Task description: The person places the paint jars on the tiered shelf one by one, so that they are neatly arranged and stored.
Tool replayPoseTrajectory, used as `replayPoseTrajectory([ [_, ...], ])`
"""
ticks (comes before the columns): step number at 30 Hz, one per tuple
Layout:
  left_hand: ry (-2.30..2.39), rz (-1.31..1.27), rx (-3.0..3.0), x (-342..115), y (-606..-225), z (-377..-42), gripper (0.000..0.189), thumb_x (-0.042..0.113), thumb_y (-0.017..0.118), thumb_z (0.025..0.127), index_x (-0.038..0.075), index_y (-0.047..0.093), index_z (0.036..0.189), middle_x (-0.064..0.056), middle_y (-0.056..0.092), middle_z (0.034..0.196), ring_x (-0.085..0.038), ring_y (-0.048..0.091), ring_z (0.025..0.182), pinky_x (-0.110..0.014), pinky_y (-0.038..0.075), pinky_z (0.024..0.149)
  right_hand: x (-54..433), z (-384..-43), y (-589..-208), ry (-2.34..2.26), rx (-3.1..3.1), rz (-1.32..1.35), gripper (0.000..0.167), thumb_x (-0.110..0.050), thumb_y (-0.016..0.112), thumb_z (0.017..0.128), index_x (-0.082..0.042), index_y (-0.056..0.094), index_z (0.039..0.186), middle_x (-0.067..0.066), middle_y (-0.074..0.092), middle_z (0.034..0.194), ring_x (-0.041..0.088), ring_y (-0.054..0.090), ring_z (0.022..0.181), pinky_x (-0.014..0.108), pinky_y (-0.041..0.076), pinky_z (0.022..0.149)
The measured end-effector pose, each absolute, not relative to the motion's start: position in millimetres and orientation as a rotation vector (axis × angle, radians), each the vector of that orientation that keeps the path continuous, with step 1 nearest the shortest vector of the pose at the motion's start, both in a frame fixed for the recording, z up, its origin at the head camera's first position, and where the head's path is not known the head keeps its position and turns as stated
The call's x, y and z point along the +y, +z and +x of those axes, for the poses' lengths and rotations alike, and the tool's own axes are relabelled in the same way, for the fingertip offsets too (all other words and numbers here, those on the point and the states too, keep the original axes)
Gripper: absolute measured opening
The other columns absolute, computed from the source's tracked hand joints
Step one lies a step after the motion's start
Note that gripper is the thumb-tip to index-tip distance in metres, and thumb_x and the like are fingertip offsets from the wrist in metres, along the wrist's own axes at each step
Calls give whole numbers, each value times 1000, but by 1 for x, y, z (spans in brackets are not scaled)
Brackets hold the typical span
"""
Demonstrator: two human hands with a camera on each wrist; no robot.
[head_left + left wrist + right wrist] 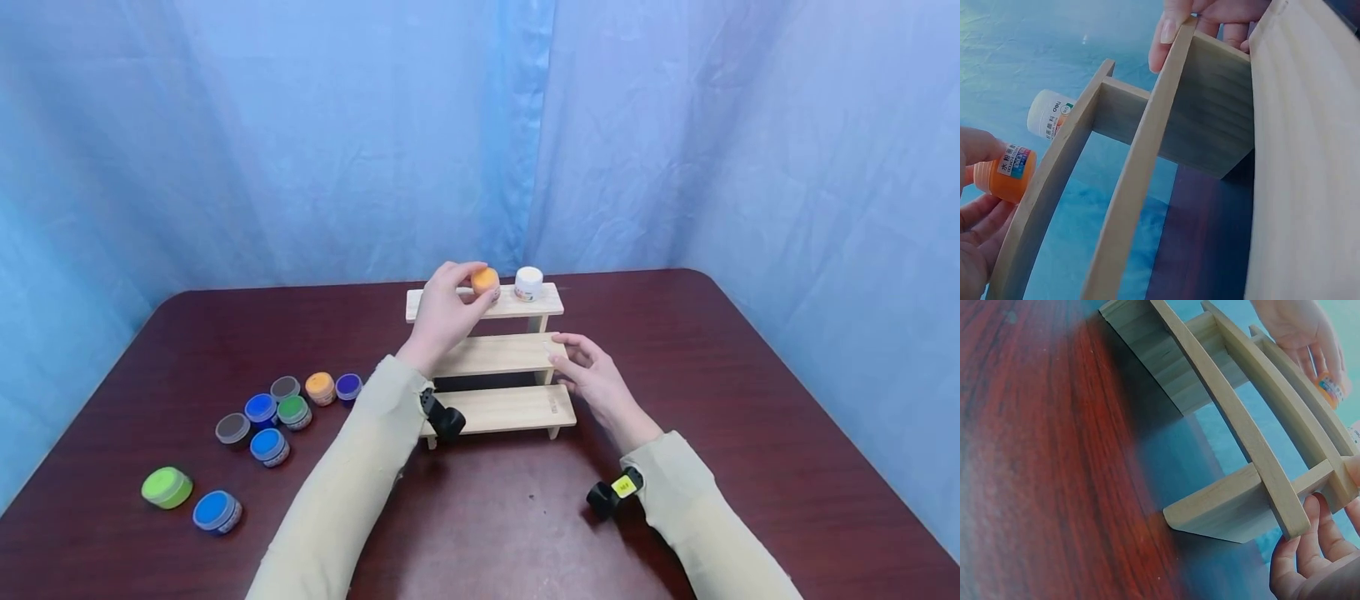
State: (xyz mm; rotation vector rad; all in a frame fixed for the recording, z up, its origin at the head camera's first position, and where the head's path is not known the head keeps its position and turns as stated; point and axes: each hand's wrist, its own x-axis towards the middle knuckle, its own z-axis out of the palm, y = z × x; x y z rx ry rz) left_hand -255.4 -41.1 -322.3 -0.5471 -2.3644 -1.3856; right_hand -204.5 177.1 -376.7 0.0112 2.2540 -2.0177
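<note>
My left hand pinches an orange paint jar between thumb and fingers at the top tier of a three-tier wooden shelf. In the left wrist view the jar is right at the top board's edge, its printed label showing. A white paint jar stands on the same tier, to the right of the orange one. My right hand grips the right end of the shelf's middle tier, thumb and fingers at the board. In the right wrist view its fingers curl up near the side support.
Several paint jars with blue, dark grey, green, orange and purple lids are grouped left of the shelf. Nearer the front left stand a lime green jar and a blue-lidded jar. Blue curtains hang behind the dark table.
</note>
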Motion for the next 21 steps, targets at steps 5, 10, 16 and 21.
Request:
replayPoseTrajectory([
  [5, -1369, -560, -2391, -40, -322, -259, 37, 14, 68, 87, 1, 62, 121, -12, 56, 106, -19, 59, 96, -22, 55, 82, 177, -204, -377, -2001, 2264, 16, 42, -11, 56, 95, -1, 43, 134, -9, 56, 91, 6, 53, 77, 20, 46, 67],
  [10, -1325, -554, -2445, -38, -320, -259, 38, 17, 68, 87, 2, 61, 121, -11, 57, 105, -18, 58, 94, -22, 55, 82, 177, -204, -378, -1999, 2272, 31, 41, -10, 56, 94, -2, 45, 133, -10, 56, 91, 8, 54, 79, 20, 46, 67],
  [16, -1270, -534, -2479, -37, -319, -259, 37, 19, 68, 88, 4, 62, 121, -10, 58, 104, -17, 59, 93, -22, 55, 80, 178, -205, -380, -2010, 2271, 34, 40, -11, 58, 94, -4, 46, 132, -10, 56, 90, 10, 54, 79, 21, 47, 68],
  [21, -1258, -531, -2488, -37, -318, -259, 36, 19, 68, 87, 4, 63, 120, -11, 59, 104, -18, 60, 92, -22, 55, 79, 178, -205, -380, -2018, 2268, 39, 41, -11, 58, 94, -2, 46, 132, -8, 56, 91, 9, 54, 77, 20, 46, 67],
])
